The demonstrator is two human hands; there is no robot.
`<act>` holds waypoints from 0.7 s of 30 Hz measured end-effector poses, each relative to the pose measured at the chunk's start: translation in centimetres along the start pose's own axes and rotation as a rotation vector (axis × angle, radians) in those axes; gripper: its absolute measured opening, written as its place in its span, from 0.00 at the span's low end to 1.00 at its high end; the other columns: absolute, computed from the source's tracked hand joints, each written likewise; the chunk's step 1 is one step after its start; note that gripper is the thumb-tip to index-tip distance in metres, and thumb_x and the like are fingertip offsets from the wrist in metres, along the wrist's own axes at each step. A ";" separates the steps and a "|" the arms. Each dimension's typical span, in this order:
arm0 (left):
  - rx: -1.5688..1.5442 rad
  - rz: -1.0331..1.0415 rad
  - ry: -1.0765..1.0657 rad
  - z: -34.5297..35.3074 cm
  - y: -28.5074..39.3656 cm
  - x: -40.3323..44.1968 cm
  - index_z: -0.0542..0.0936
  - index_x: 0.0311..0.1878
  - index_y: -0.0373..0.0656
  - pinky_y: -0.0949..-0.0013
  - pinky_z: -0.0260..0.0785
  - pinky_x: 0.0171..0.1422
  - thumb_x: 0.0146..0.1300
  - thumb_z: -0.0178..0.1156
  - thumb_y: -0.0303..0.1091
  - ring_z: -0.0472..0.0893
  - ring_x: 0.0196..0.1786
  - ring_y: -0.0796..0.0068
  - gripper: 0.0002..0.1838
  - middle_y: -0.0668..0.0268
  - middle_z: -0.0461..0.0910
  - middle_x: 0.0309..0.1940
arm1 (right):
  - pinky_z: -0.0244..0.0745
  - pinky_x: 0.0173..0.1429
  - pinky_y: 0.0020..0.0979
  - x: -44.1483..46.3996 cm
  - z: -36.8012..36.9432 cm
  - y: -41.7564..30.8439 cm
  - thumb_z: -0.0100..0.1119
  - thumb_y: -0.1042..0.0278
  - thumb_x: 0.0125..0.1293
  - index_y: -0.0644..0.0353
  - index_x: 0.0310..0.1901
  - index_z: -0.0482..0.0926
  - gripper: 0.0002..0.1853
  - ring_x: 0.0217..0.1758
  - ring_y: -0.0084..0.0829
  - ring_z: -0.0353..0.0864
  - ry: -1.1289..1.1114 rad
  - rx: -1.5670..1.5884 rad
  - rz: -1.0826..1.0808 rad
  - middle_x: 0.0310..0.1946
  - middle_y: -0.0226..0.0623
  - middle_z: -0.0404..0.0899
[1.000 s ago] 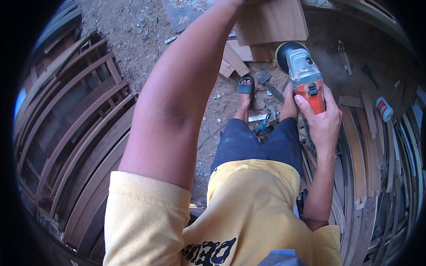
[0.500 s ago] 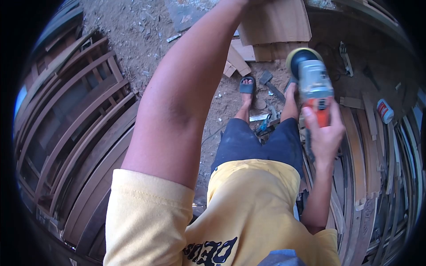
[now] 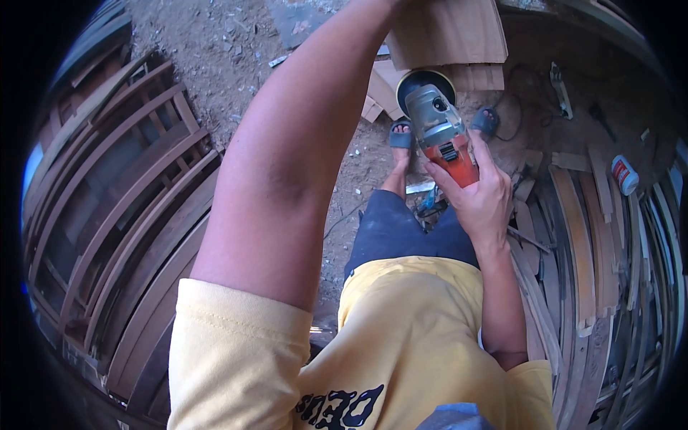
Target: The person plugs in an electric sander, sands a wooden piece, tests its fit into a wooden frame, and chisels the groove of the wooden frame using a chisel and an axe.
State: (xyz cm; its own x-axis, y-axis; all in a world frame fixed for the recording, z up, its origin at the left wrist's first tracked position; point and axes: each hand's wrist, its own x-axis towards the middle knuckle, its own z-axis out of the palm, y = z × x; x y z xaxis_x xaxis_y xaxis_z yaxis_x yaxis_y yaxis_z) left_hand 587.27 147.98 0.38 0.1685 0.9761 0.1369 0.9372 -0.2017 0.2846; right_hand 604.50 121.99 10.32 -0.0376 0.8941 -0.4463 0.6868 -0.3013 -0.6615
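Observation:
My right hand is wrapped round the orange body of a power sander, whose grey metal head points up and away from me. Its round dark disc with a pale rim lies just below the near edge of a wide brown wooden panel. My left arm reaches up to the top of the view, beside the panel, and the left hand itself is cut off by the frame edge. Smaller wood pieces lie under the panel.
Wooden frames are stacked at the left. Long wood strips lie at the right, near a white bottle with a red label. A hand tool is on the dirt floor. My sandalled feet stand below the panel.
The sander in my right hand swung slightly right, then left and in front of my legs. My right foot has shifted outward. The left arm has hardly moved.

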 end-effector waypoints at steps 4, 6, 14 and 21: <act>0.012 0.005 0.013 0.0 -0.1 -0.1 0.65 0.82 0.62 0.48 0.34 0.90 0.62 0.52 0.79 0.50 0.86 0.43 0.50 0.44 0.53 0.84 | 0.84 0.52 0.47 -0.3 0.1 0.7 0.80 0.47 0.57 0.63 0.61 0.80 0.37 0.49 0.57 0.89 0.015 -0.010 -0.044 0.49 0.57 0.87; 0.005 0.005 0.014 0.0 -0.1 -0.1 0.65 0.82 0.63 0.48 0.34 0.90 0.61 0.52 0.79 0.50 0.86 0.43 0.50 0.44 0.53 0.84 | 0.84 0.51 0.48 -0.4 0.2 1.1 0.80 0.46 0.57 0.65 0.61 0.80 0.38 0.48 0.58 0.89 0.044 -0.008 -0.059 0.47 0.58 0.87; -0.029 0.000 0.010 -0.3 0.0 -0.3 0.65 0.82 0.62 0.48 0.32 0.90 0.62 0.55 0.77 0.49 0.86 0.41 0.49 0.45 0.53 0.84 | 0.83 0.46 0.47 0.3 -1.3 1.7 0.80 0.46 0.56 0.66 0.62 0.79 0.39 0.41 0.59 0.89 0.033 0.029 0.025 0.37 0.57 0.88; -0.041 0.000 -0.030 -0.5 -0.1 -0.2 0.65 0.82 0.62 0.48 0.35 0.90 0.62 0.54 0.78 0.48 0.86 0.41 0.49 0.46 0.51 0.85 | 0.83 0.46 0.46 0.5 -1.7 2.6 0.81 0.48 0.56 0.67 0.62 0.79 0.39 0.42 0.57 0.90 0.080 0.035 -0.011 0.37 0.57 0.88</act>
State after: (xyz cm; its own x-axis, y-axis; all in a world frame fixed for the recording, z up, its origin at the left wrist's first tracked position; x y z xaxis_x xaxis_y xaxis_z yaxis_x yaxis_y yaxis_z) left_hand 587.02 147.80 0.84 0.1780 0.9780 0.1086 0.9241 -0.2041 0.3231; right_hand 607.47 122.23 9.44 0.0142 0.9207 -0.3901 0.6605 -0.3015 -0.6876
